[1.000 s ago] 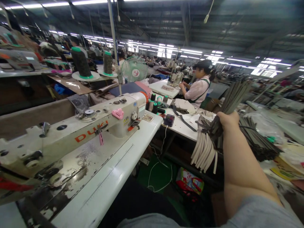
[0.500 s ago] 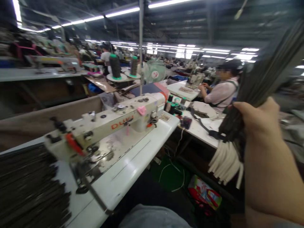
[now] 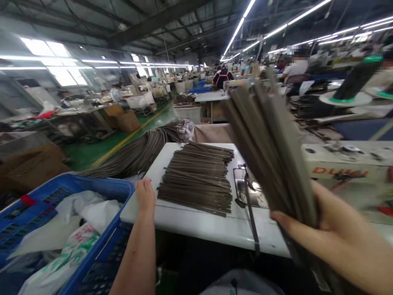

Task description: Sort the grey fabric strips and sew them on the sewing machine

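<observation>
My right hand [image 3: 331, 229] is wrapped round a thick bundle of dark grey-brown fabric strips [image 3: 273, 155], raised at a tilt over the front of the white sewing table [image 3: 196, 227]. At the table's left edge is my left hand [image 3: 145, 194], beside a broad pile of similar strips [image 3: 196, 178] laid side by side. Its fingers face away from me and are mostly hidden, so their grip does not show. Partly behind the bundle stands a sewing machine [image 3: 337, 168], with a thin dark bar [image 3: 251, 213] reaching toward the table's front edge.
A blue plastic crate [image 3: 123, 188] with white bags [image 3: 82, 241] stands at the left. Long dark strips [image 3: 138, 149] are heaped behind the table. A large thread cone [image 3: 353, 82] rises at right. Several people sit farther back.
My view has swung left, bringing the strip pile, the crate and my left hand into sight. The bundle stays in my right hand, now over the table's front.
</observation>
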A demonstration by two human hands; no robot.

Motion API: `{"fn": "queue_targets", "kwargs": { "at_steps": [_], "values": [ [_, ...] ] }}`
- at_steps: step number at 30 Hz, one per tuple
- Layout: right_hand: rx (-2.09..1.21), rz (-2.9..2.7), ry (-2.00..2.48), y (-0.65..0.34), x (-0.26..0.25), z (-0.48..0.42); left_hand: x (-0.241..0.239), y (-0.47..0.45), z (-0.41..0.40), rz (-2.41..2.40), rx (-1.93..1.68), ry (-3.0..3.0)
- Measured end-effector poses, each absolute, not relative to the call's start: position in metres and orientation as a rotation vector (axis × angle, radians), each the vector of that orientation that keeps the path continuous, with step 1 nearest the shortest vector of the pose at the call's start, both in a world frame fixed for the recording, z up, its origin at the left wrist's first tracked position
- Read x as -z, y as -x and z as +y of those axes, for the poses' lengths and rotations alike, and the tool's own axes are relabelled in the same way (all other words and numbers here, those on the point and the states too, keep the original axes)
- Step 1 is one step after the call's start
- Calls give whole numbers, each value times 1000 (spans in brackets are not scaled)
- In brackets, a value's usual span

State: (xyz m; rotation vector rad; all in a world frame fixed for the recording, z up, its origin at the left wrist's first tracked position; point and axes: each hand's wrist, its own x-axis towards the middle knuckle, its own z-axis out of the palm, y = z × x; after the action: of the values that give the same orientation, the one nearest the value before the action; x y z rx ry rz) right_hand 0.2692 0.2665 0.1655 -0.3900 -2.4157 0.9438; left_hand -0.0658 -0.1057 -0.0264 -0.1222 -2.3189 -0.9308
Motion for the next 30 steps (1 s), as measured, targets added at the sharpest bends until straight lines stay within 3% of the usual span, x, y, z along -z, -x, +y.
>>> {"fn": "queue_targets", "kwargs": {
  "at_steps": [3, 9, 13, 22, 30],
  "values": [
    [-951, -2660, -22, -202, -159, 224, 29, 67, -102, -2290, 998, 107],
    [-248, -2915, -195, -108, -135, 189, 29, 68, -107, -2279, 1092, 112],
    [18, -2945, -158, -69, -120, 190, 28, 66, -105, -2285, 1122, 133],
    [-85, -2765, -394, -50, -58, 195, 27, 65, -102, -2293, 1132, 135],
    [-235, -2611, -402, -83, -62, 184, 29, 66, -107, -2343, 1090, 138]
  ]
}}
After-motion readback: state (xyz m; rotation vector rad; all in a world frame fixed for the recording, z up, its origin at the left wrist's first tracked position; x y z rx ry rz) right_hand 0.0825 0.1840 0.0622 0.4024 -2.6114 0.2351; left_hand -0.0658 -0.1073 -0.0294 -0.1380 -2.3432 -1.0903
